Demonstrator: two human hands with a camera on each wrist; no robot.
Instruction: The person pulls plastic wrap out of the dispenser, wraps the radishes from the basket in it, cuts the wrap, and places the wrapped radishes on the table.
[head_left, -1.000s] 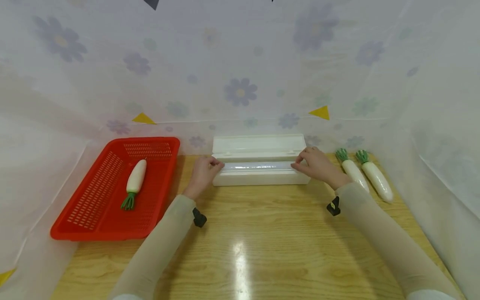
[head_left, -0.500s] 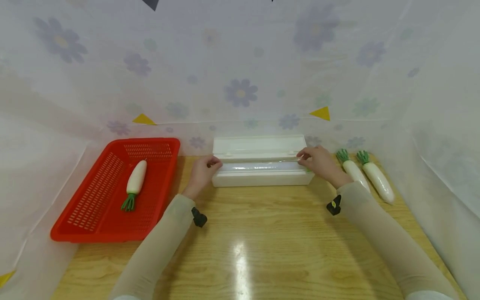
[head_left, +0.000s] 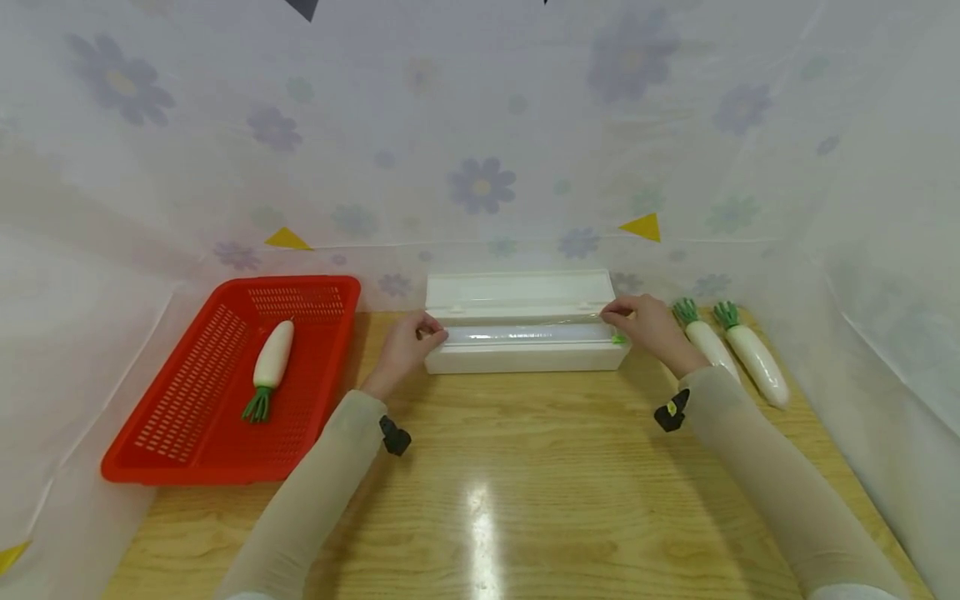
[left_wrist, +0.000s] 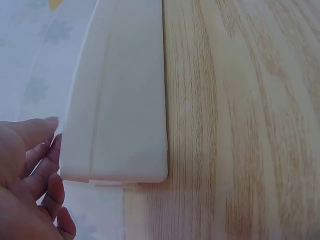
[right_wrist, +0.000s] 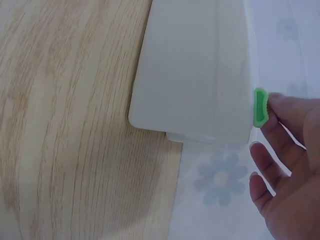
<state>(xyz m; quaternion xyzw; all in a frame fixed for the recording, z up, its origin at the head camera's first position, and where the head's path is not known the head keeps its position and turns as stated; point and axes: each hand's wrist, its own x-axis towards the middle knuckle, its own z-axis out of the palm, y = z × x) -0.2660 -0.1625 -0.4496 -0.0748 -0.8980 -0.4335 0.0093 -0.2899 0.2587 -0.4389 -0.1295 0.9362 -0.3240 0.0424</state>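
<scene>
A long white plastic-wrap dispenser box [head_left: 525, 360] stands at the back of the table, its lid [head_left: 517, 289] tilted back. Inside lies a shiny roll of plastic wrap [head_left: 525, 332]. At the roll's left end, my left hand [head_left: 403, 350] pinches the film's edge between thumb and forefinger. My right hand [head_left: 651, 329] pinches the film at the other end, where its edge looks slightly raised and wrinkled. A small green slide cutter [right_wrist: 260, 107] sits on the box's rim, right beside my right fingertips. The box's outer wall hides the film in both wrist views.
On the left is a red plastic basket [head_left: 315, 417] with one white radish [head_left: 273, 354] in it. Two more radishes, a nearer one [head_left: 708, 346] and an outer one [head_left: 757, 362], lie right of my right hand, glossy as if wrapped. A flowered curtain [head_left: 480, 125] hangs behind.
My right hand has shifted right along the roll to the box's end, uncovering the green cutter. The left hand has barely moved. The box looks slightly wider to the right.
</scene>
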